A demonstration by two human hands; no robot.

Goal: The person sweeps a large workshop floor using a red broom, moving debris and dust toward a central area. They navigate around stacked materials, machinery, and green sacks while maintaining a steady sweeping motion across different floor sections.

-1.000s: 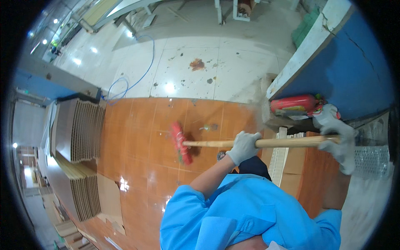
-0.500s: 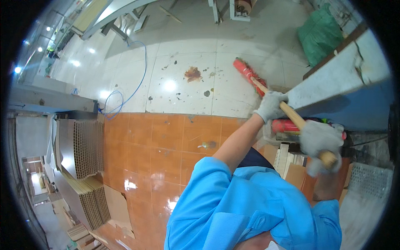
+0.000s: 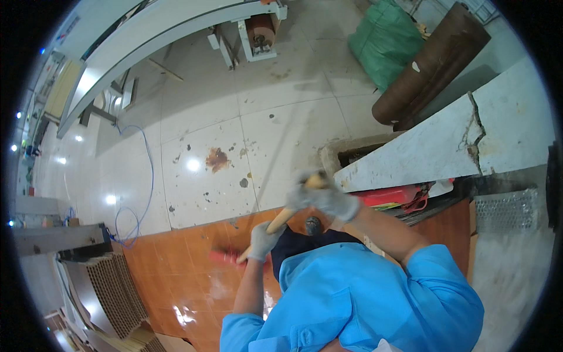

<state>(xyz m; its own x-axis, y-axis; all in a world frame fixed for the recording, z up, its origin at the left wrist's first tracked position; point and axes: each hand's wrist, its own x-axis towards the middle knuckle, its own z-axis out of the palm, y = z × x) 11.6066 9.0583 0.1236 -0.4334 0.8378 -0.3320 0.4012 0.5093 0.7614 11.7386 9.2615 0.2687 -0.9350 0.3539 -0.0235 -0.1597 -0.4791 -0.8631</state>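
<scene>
Both hands wear pale work gloves and grip a broom (image 3: 281, 220) with a light wooden handle. My left hand (image 3: 265, 240) is closed round the lower handle, close to the red broom head (image 3: 229, 257). The head is smeared by motion over the orange tiled floor (image 3: 176, 267), left of my body. Higher up, my right hand (image 3: 325, 198) wraps the handle near its top end; that glove is blurred too. The handle slants across in front of my dark trousers.
Brown stains (image 3: 217, 159) mark the pale tiles ahead. A blue hose (image 3: 151, 176) curls at left, near stacked honeycomb-edged panels (image 3: 117, 287). To the right are a cracked white slab (image 3: 446, 141), a brown roll (image 3: 434, 64), a green sack (image 3: 384, 44) and a red object (image 3: 393, 196).
The broom head has swung from the pale tiles at far right to the orange floor at left. Both hands moved leftward with the handle, and the view has shifted right.
</scene>
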